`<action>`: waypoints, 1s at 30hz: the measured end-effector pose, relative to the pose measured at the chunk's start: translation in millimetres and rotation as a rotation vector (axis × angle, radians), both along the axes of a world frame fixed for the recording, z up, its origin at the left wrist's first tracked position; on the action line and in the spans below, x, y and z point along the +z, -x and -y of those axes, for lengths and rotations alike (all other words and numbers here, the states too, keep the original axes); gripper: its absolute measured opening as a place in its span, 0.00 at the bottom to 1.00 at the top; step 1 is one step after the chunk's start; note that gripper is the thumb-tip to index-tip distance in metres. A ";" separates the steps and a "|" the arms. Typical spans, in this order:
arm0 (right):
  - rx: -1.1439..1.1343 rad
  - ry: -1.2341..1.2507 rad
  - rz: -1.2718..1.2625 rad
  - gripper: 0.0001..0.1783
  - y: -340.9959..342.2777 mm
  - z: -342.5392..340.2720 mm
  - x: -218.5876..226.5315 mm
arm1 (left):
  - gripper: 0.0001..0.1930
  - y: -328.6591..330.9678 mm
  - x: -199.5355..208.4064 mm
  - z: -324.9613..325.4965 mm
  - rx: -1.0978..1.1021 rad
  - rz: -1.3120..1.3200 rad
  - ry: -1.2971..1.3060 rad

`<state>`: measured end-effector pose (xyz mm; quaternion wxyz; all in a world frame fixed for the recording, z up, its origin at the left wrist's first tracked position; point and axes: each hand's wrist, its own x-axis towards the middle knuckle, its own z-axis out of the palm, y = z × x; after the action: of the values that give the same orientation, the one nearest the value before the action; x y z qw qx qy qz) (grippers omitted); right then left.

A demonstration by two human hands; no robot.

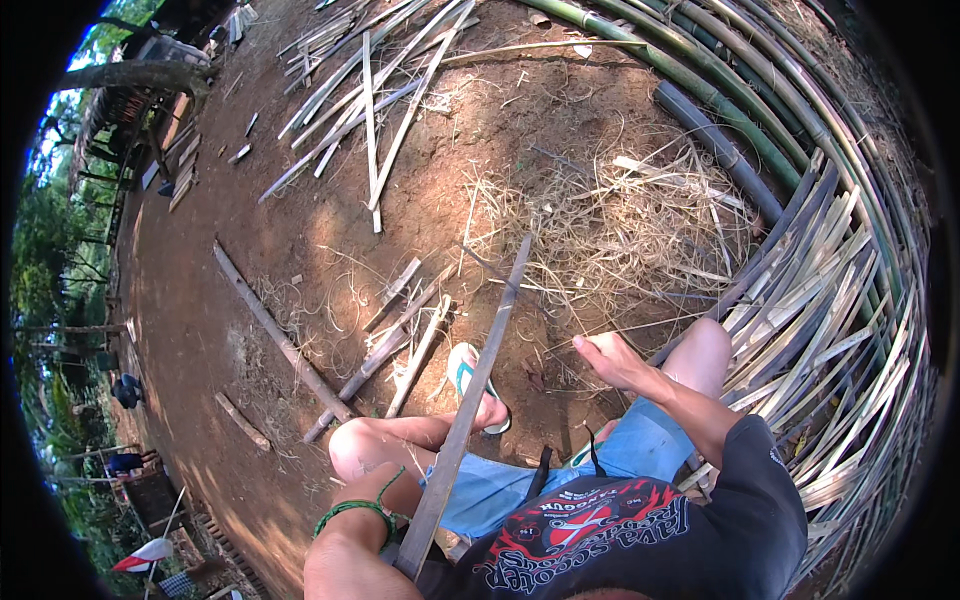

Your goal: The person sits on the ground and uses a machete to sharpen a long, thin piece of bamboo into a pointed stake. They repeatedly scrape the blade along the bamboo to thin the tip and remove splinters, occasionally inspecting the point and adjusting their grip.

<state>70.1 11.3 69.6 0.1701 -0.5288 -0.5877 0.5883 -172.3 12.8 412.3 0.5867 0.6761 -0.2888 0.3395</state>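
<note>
A long split bamboo strip (470, 410) slants up from beside my body, across my left thigh and over one sandal (463, 370), its far end above the dirt. My left hand (393, 490), below a green cord bracelet (350, 508), is closed at the strip's near part; its fingers are mostly hidden. To the right, my right hand (612, 360) is closed with the thumb along the top, above my right knee and apart from the strip. What it holds, if anything, I cannot make out. Thin pale shavings (600, 230) lie beyond it.
Split bamboo strips (820, 320) are heaped at my right, beside long green bamboo poles (700, 75). More strips (375, 110) lie scattered ahead. Short bamboo pieces (415, 355) and a longer pole (280, 335) rest on the dirt to the left.
</note>
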 end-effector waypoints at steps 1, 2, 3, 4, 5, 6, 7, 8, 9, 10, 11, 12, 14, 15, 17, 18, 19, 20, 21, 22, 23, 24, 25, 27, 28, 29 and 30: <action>0.068 -0.067 -0.086 0.35 11.2 9.8 26.9 | 0.16 2.9 0.0 -1.8 -0.016 -0.005 -0.009; 0.129 -0.154 -0.169 0.34 15.8 10.2 46.7 | 0.16 3.4 1.1 -5.4 -0.040 -0.008 -0.040; 0.228 -0.265 -0.205 0.35 16.0 10.4 37.5 | 0.16 4.4 0.2 -7.2 -0.048 -0.015 -0.061; 0.131 -0.146 -0.185 0.36 17.1 10.1 23.3 | 0.16 5.5 1.6 -7.8 -0.059 -0.028 -0.081; 0.038 -0.031 -0.169 0.36 17.1 6.5 4.3 | 0.16 5.7 3.6 -7.4 -0.067 -0.044 -0.104; -0.061 0.080 -0.147 0.37 13.5 -0.2 -15.5 | 0.16 4.7 5.7 -8.3 -0.047 -0.035 -0.126; -0.086 0.136 0.074 0.38 1.1 -12.0 -42.8 | 0.16 3.2 6.9 -9.1 -0.030 -0.025 -0.147; -0.072 0.092 0.142 0.38 -2.9 -23.1 -47.5 | 0.16 2.8 6.3 -9.8 -0.002 -0.015 -0.175; -0.079 0.038 0.110 0.37 -1.0 -16.8 -49.3 | 0.16 1.7 8.0 -10.1 0.022 -0.001 -0.170; -0.081 -0.012 0.075 0.36 5.2 -12.1 -44.2 | 0.16 1.5 8.0 -11.0 0.050 0.009 -0.161; 0.016 0.034 -0.025 0.35 13.9 -11.5 -1.4 | 0.16 4.1 5.0 -9.1 0.090 0.017 -0.127; 0.027 -0.170 -0.144 0.33 20.4 -3.7 18.8 | 0.16 6.2 1.1 -11.8 0.099 0.032 -0.088; 0.022 -0.194 -0.267 0.33 30.6 2.2 17.9 | 0.16 5.8 3.2 -7.7 0.133 0.030 -0.032; -0.049 -0.066 -0.185 0.34 28.5 -1.9 -0.8 | 0.16 6.0 3.6 -8.7 0.105 0.018 -0.055; -0.112 0.093 0.035 0.36 9.2 -18.8 -41.3 | 0.15 6.2 9.5 -9.7 0.048 -0.009 -0.108; -0.125 0.136 0.100 0.37 -2.5 -23.5 -56.4 | 0.15 4.4 5.1 -16.7 0.050 0.028 -0.097; -0.086 0.074 0.037 0.36 6.4 -21.6 -47.7 | 0.15 2.8 8.9 -9.0 0.106 0.040 -0.102; -0.106 0.033 0.012 0.35 3.6 -13.6 -38.0 | 0.15 2.5 -4.9 -19.8 0.107 0.093 -0.082; -0.024 -0.020 -0.120 0.33 16.1 -7.6 -14.9 | 0.14 2.7 4.2 -8.9 0.139 0.051 -0.071; 0.011 -0.238 -0.217 0.31 24.2 0.6 3.2 | 0.14 3.9 7.4 -10.8 0.124 0.031 -0.068; 0.000 -0.238 -0.247 0.32 28.7 3.8 7.1 | 0.14 5.3 9.1 -12.8 0.110 0.010 -0.064; -0.011 -0.238 -0.277 0.32 30.8 5.2 8.2 | 0.14 7.1 8.5 -14.7 0.097 0.003 -0.071; -0.065 -0.106 -0.154 0.34 28.2 1.9 -20.4 | 0.14 8.9 7.2 -16.4 0.084 -0.005 -0.078; -0.208 0.173 0.001 0.39 10.5 -15.4 -80.5 | 0.14 4.6 11.8 -19.1 0.078 -0.002 -0.086; -0.172 0.112 0.101 0.41 2.6 -32.6 -79.2 | 0.14 1.7 10.7 -19.3 0.106 0.004 -0.081; -0.145 0.113 0.111 0.40 4.6 -33.8 -76.0 | 0.13 0.1 10.1 -19.7 0.134 0.011 -0.076; -0.117 0.114 0.121 0.40 8.4 -32.3 -72.5 | 0.14 1.6 11.1 -19.8 0.158 0.015 -0.093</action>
<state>61.7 43.7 -3.0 0.1379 -0.6057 -0.5306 0.5766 -173.8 32.6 423.4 0.5239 0.7205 -0.2546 0.3762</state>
